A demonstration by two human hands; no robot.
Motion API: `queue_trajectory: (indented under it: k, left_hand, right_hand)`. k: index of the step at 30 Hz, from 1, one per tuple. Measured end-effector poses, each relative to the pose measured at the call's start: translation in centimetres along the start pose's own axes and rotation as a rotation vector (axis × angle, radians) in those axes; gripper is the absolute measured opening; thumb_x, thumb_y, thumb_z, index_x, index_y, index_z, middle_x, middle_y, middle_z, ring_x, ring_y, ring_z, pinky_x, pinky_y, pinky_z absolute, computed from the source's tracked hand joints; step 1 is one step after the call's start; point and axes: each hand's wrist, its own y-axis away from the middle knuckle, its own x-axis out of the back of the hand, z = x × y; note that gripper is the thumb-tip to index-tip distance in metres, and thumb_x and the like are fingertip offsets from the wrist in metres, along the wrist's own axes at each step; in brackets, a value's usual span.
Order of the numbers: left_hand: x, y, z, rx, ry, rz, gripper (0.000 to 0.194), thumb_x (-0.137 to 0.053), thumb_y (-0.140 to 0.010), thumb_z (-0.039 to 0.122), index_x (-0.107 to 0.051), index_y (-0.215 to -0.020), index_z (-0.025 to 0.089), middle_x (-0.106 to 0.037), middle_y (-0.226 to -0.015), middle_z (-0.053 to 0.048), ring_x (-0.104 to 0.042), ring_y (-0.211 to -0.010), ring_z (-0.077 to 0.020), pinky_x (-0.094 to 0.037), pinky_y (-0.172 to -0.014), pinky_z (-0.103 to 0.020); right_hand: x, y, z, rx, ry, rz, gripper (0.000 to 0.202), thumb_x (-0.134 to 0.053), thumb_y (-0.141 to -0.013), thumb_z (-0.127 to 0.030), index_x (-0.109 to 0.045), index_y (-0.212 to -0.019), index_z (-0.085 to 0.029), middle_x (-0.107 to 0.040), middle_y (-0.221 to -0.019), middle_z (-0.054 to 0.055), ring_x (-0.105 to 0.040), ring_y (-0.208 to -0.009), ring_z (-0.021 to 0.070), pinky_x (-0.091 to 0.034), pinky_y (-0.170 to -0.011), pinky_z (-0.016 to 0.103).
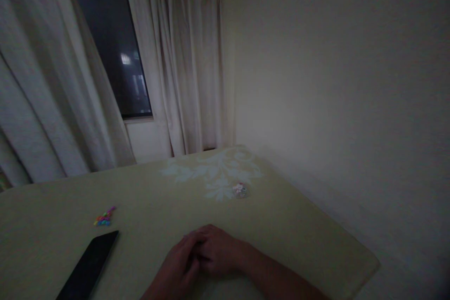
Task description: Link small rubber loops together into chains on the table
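My left hand (pixel 177 265) and my right hand (pixel 220 251) rest clasped together at the near middle of the bed-like surface (pixel 158 215). Their fingers are folded against each other, and I see no object between them, though the inner palms are hidden. To the left lies a black phone-like slab (pixel 89 265), its lower end cut off by the picture's edge. Beyond it sits a small pile of brightly coloured little pieces (pixel 104 217). A small clear packet or cluster with whitish pieces (pixel 240 190) lies farther off, ahead of my right hand; its kind is unclear.
The surface has a yellowish-green cover with a pale leaf pattern (pixel 220 176) near its far corner. A bare wall (pixel 333 79) runs along the right side. Light curtains (pixel 191 65) hang at the back around a dark window (pixel 112 42). The room is dim.
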Motion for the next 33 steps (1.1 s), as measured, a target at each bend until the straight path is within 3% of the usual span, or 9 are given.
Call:
queue_trajectory:
  k: [7, 16, 23, 30, 33]
  left_hand:
    - [0.0, -0.1, 0.5, 0.027, -0.035, -0.052, 0.047, -0.066, -0.086, 0.025, -0.062, -0.132, 0.026, -0.074, -0.128, -0.01, -0.073, -0.113, -0.0247, -0.057, -0.099, -0.031]
    - [-0.5, 0.2, -0.3, 0.049, -0.071, -0.048, 0.054, -0.056, -0.081, 0.012, -0.061, -0.133, 0.024, -0.075, -0.128, -0.01, -0.072, -0.114, -0.024, -0.056, -0.102, -0.033]
    - [0.1, -0.1, 0.6, 0.011, -0.071, -0.063, 0.043, -0.061, -0.089, 0.025, -0.06, -0.132, 0.025, -0.076, -0.124, -0.011, -0.074, -0.11, -0.0252, -0.058, -0.097, -0.032]
    - [0.0, -0.3, 0.8, 0.036, -0.081, -0.07, 0.049, -0.057, -0.082, 0.015, -0.062, -0.13, 0.025, -0.076, -0.121, -0.009, -0.074, -0.108, -0.0239, -0.059, -0.095, -0.031]
    - [0.6, -0.5, 0.5, 0.07, -0.12, -0.065, 0.043, -0.055, -0.086, 0.019, -0.064, -0.128, 0.023, -0.076, -0.121, -0.01, -0.072, -0.111, -0.0246, -0.057, -0.099, -0.035]
  right_hand:
    - [-0.3, 0.2, 0.2, 0.02, -0.015, -0.016, 0.042, -0.063, -0.092, -0.026, -0.064, -0.134, -0.023, -0.065, -0.142, 0.007, -0.054, -0.135, 0.0239, -0.029, -0.12, 0.036]
    - [0.1, -0.2, -0.2, 0.002, 0.051, -0.019, 0.031, -0.061, -0.095, -0.031, -0.069, -0.122, -0.019, -0.072, -0.129, 0.009, -0.062, -0.123, 0.0244, -0.039, -0.111, 0.035]
    - [-0.3, 0.2, 0.1, 0.015, 0.035, -0.025, 0.034, -0.061, -0.095, -0.031, -0.067, -0.127, -0.022, -0.065, -0.141, 0.007, -0.054, -0.135, 0.0233, -0.029, -0.119, 0.036]
    - [-0.4, -0.1, 0.1, -0.008, 0.016, -0.028, 0.031, -0.063, -0.094, -0.032, -0.07, -0.121, -0.02, -0.07, -0.132, 0.009, -0.059, -0.129, 0.0256, -0.036, -0.114, 0.038]
    - [0.1, -0.1, -0.2, -0.023, -0.001, -0.02, 0.029, -0.06, -0.097, -0.034, -0.071, -0.118, -0.017, -0.071, -0.129, 0.011, -0.062, -0.124, 0.0257, -0.039, -0.112, 0.037]
